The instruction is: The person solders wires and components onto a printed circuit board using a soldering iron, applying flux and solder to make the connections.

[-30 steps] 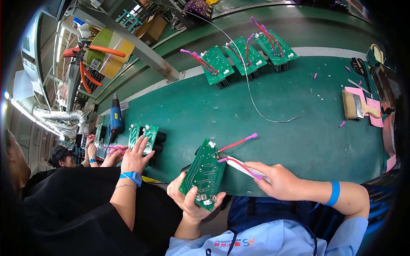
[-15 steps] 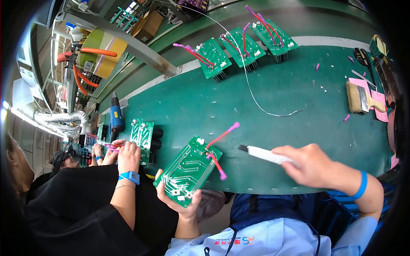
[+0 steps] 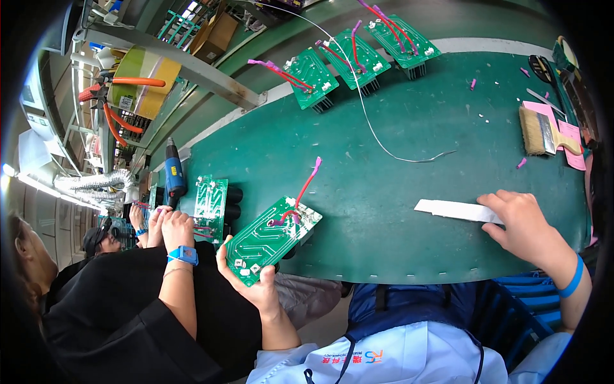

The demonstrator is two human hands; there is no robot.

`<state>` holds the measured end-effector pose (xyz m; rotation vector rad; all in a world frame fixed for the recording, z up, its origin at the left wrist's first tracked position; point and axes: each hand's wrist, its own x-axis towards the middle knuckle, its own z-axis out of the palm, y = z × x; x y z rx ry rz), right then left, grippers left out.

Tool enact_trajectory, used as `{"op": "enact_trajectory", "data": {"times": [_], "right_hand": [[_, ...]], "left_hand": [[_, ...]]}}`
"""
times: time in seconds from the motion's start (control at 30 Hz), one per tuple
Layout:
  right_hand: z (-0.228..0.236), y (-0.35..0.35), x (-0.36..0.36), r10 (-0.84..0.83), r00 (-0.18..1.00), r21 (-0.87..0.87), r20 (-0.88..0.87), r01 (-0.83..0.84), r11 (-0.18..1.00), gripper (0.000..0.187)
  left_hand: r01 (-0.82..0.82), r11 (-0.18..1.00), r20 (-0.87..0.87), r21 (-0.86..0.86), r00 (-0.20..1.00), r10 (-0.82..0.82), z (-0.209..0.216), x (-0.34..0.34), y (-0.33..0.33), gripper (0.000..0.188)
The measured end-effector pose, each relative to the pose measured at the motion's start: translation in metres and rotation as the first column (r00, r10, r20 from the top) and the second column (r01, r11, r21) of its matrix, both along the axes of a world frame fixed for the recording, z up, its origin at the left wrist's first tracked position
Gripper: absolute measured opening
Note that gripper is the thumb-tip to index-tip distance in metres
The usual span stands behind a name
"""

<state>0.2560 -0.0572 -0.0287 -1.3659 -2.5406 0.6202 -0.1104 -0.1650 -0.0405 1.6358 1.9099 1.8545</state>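
Note:
My left hand (image 3: 259,294) grips the near end of a green circuit board (image 3: 265,240), thumb on one edge and fingers round the other. The board is tilted above the table's near edge, and red wires (image 3: 306,189) with purple sleeves rise from its far end. At the right, my right hand (image 3: 521,224) closes its fingers and thumb round one end of a flat white stick-like tool (image 3: 451,210). That tool is low over the green table or resting on it; I cannot tell which. Its exact kind does not show.
Several wired boards (image 3: 310,80) stand along the table's (image 3: 384,185) back. A thin pale wire (image 3: 371,118) hangs onto it. At right are a wide brush (image 3: 540,131) and pink papers (image 3: 571,144). On the left, a co-worker's hands (image 3: 176,227) work near another board (image 3: 211,201) and a blue power tool (image 3: 173,173).
My right hand has moved right with the white tool, whose black tip no longer shows. My left hand has shifted left and turned the board to a flatter angle.

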Motion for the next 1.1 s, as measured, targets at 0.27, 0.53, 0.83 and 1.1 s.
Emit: {"op": "enact_trajectory", "data": {"times": [0.27, 0.53, 0.83, 1.1], "right_hand": [[0.017, -0.013, -0.035, 0.244, 0.965, 0.324, -0.100, -0.200, 0.925, 0.026], [0.066, -0.058, -0.078, 0.520, 0.494, 0.226, -0.696, -0.537, 0.813, 0.016], [0.072, -0.068, -0.095, 0.632, 0.373, 0.462, -0.680, -0.452, 0.763, 0.012], [0.051, -0.040, -0.100, 0.759, 0.488, 0.556, -0.430, -0.519, 0.649, 0.016]], "left_hand": [[-0.071, 0.997, -0.030, -0.021, 0.997, 0.070, 0.007, 0.015, 0.003, 0.099], [-0.131, 0.988, -0.106, -0.076, 0.987, 0.123, 0.010, 0.008, 0.005, 0.094], [-0.304, 0.951, -0.462, -0.057, 0.853, 0.245, 0.009, 0.005, 0.008, 0.093], [-0.296, 0.955, -0.530, -0.034, 0.815, 0.234, 0.007, 0.010, 0.008, 0.090]]}}
